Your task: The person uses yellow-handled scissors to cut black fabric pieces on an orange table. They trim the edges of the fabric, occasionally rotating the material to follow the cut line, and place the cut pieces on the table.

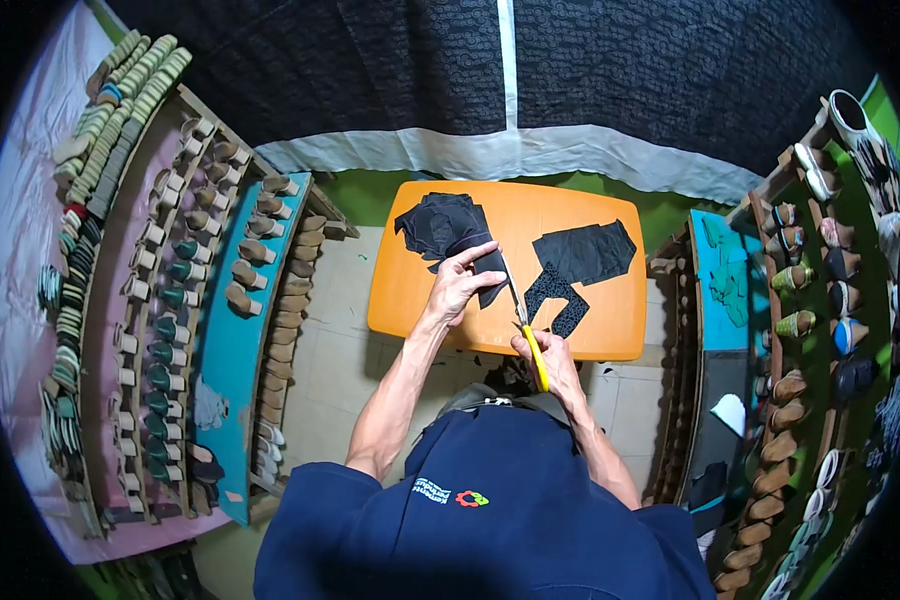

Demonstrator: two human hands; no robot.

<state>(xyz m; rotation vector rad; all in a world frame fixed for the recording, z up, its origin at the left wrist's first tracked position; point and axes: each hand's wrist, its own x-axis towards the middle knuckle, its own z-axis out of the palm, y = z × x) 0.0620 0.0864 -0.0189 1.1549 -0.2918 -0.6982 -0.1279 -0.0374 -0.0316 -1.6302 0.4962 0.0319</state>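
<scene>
My left hand point(458, 285) pinches a piece of black fabric point(490, 268) above the orange table. Yellow-handled scissors point(533, 352) are in my right hand point(553, 365), their blades pointing up and left along the edge of that piece. Behind my left hand lies a crumpled heap of black fabric point(440, 222). To the right, a flat black sheet point(588, 252) rests on the table, with a U-shaped patterned dark cutout point(560, 300) partly against its near edge. Whether the blades touch the fabric is hard to make out.
The orange table point(395, 305) stands ahead of me. At left, racks carry rows of shoe lasts point(255, 250) and a teal board point(232, 365). More shoes and lasts point(785, 390) line a rack at right, beside a teal shelf point(715, 325). A dark curtain point(620, 80) hangs behind.
</scene>
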